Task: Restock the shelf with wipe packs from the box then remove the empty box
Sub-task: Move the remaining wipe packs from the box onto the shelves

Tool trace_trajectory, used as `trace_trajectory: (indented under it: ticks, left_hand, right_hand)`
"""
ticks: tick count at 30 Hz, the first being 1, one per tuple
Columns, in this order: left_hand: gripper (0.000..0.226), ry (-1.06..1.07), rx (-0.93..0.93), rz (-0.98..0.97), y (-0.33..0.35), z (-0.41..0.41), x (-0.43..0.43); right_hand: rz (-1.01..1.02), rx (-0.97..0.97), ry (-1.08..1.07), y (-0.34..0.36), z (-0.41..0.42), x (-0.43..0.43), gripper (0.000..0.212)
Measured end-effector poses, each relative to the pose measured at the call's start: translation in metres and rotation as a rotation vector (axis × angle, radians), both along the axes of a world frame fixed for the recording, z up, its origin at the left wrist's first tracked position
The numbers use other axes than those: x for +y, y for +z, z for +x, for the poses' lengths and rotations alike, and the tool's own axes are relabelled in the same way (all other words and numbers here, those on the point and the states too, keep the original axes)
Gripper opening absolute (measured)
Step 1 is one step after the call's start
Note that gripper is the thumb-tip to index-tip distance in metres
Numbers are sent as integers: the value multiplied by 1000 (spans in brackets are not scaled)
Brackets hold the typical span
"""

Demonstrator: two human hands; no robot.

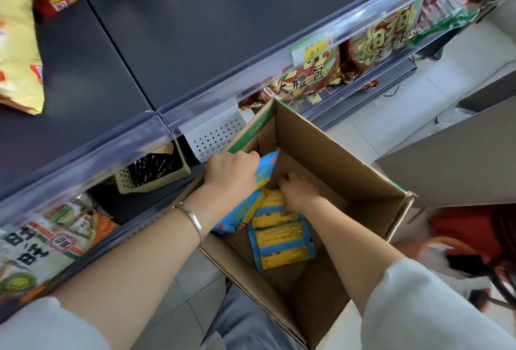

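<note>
Two hands are working inside the open box [335, 154]. At least four wipe packs [282, 243] are lying in its left half; the right half is showing bare cardboard. Left hand [231, 171] grip is clenching an upright pack [266, 167]; right hand [300, 193] grip is pinching a flat pack [275, 206]. Dark shelf [195, 28] beyond is lying mostly bare.

I count one cardboard box [332, 154] and four wipe packs [282, 243] that I can see in it, my left hand [231, 171] and right hand [300, 192], and one bracelet [192, 217].
</note>
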State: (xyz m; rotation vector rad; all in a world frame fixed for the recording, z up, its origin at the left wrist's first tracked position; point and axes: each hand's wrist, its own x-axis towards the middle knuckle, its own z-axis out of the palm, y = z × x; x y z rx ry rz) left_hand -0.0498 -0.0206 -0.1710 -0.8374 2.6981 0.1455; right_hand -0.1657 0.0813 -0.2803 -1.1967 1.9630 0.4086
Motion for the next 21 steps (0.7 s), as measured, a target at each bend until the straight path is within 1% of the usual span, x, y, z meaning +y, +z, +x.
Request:
trace_trajectory:
  ticks: [2,4,6,7,10,12,14,16,18,19,21]
  left_hand:
    - [14,6,-3,18,2,0,0]
    - [13,18,-10,39,4,0,0]
    - [13,31,-17,54,6,-2,0]
    - [12,34,-17,59,8,-3,0]
    - [8,33,-7,72,12,-6,0]
    - [7,33,15,73,14,-7,-1]
    - [8,39,50,67,17,-7,-2]
    - [9,37,79,55,19,-8,-2]
    - [12,24,95,47,19,-9,-3]
    - [12,18,94,46,19,-10,-3]
    - [12,7,89,45,17,-10,-3]
  right_hand:
    - [16,-63,-81,8,-6,5,66]
    - [-20,-96,-167,24,-12,10,57]
    - [-82,-74,-252,42,-17,15,50]
    - [-121,-24,-259,51,-17,17,48]
    - [-287,194,-168,67,-11,28,45]
    - [-382,269,-129,71,-5,35,46]
    - [-434,330,-102,72,1,42,47]
    - [-431,369,-88,72,6,47,48]
    - [-364,342,-92,67,10,50,53]
    - [-305,295,-86,66,11,50,55]
    - [-171,138,-50,63,11,50,59]
